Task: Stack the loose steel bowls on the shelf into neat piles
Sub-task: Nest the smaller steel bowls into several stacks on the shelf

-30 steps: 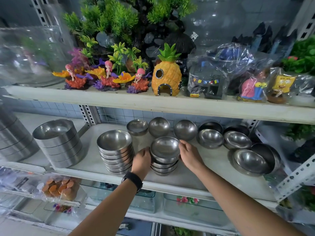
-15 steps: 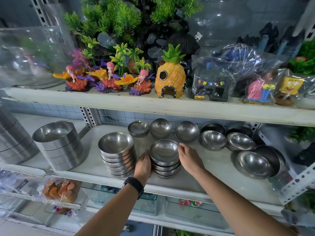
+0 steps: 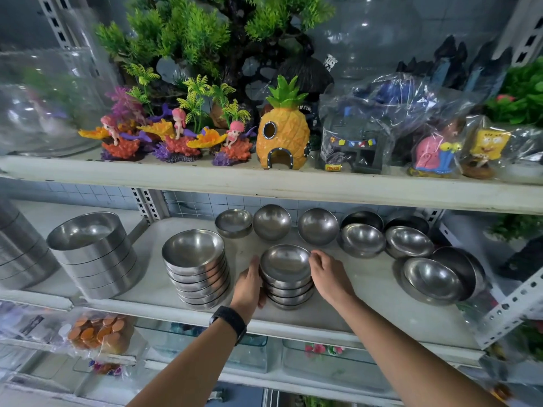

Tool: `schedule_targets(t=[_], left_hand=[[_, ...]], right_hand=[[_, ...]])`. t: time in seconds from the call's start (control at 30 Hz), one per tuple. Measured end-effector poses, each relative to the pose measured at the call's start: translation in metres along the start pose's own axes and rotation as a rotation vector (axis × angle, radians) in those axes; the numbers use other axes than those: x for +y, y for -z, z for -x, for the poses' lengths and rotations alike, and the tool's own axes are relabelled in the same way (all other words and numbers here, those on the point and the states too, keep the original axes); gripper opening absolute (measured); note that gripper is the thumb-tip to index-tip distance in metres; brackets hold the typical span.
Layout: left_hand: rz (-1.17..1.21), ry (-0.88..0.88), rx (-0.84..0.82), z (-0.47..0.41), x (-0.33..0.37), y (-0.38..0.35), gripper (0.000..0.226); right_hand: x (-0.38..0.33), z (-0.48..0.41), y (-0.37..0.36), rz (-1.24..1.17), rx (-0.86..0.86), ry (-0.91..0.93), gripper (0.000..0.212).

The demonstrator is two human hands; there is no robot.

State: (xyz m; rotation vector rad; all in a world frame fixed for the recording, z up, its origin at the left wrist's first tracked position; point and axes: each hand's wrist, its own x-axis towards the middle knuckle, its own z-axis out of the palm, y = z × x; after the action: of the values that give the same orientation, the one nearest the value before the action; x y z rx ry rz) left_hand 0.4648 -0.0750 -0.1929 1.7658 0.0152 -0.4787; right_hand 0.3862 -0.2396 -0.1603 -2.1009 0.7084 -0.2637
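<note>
Head view of a white shelf (image 3: 367, 295) carrying steel bowls. At centre frame, a short pile of bowls (image 3: 286, 277) stands near the shelf's front edge, held between both hands: the left hand (image 3: 248, 284) (a black band on its wrist) lies cupped against the pile's left side, fingers curved around the lower bowls, while the right hand (image 3: 329, 274) presses the right side, its fingertips (image 3: 313, 255) pinching the rim of the top bowl. Just left of it stands a taller pile (image 3: 196, 267), and farther left a stack of straight-walled tins (image 3: 94, 254). Loose bowls (image 3: 318, 226) line the back of the shelf and spread to the right of frame, some tilted, some nested in pairs. On the shelf above, a pineapple house ornament (image 3: 282, 133) stands at upper centre.
</note>
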Motion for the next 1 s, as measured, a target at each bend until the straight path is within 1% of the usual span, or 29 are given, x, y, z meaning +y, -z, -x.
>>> schedule_targets(t=[0.23,0.43,0.53,0.6,0.7,0.77,0.87,0.9,1.0], left_hand=[[-0.017,-0.014,-0.014,-0.001,0.001,0.001,0.068],[-0.081,-0.014,-0.046,-0.006,0.003,0.008,0.066],[-0.163,-0.019,-0.021,-0.010,0.007,0.010,0.065],[-0.185,-0.047,0.012,-0.013,0.011,0.010,0.058],[-0.144,-0.113,0.037,-0.017,0.019,0.010,0.051],[-0.101,-0.102,0.037,-0.023,0.023,0.009,0.048],[-0.195,-0.059,0.031,-0.038,0.027,0.007,0.043],[-0.225,-0.046,0.031,-0.041,0.030,0.006,0.043],[-0.213,0.004,0.060,-0.055,0.033,0.005,0.046]], right_hand=[[0.004,-0.001,0.001,0.012,-0.010,0.012,0.031],[0.008,-0.006,0.001,0.011,-0.017,0.022,0.033],[0.009,-0.008,0.003,0.023,-0.018,0.032,0.035],[0.013,-0.011,0.004,0.039,-0.012,0.027,0.036],[0.016,-0.017,0.012,0.070,-0.010,0.027,0.033],[0.015,-0.023,0.020,0.086,0.019,0.037,0.041],[0.010,-0.035,0.035,0.179,0.086,0.071,0.049],[0.009,-0.039,0.039,0.236,0.102,0.079,0.049],[0.006,-0.051,0.053,0.385,0.123,0.093,0.041]])
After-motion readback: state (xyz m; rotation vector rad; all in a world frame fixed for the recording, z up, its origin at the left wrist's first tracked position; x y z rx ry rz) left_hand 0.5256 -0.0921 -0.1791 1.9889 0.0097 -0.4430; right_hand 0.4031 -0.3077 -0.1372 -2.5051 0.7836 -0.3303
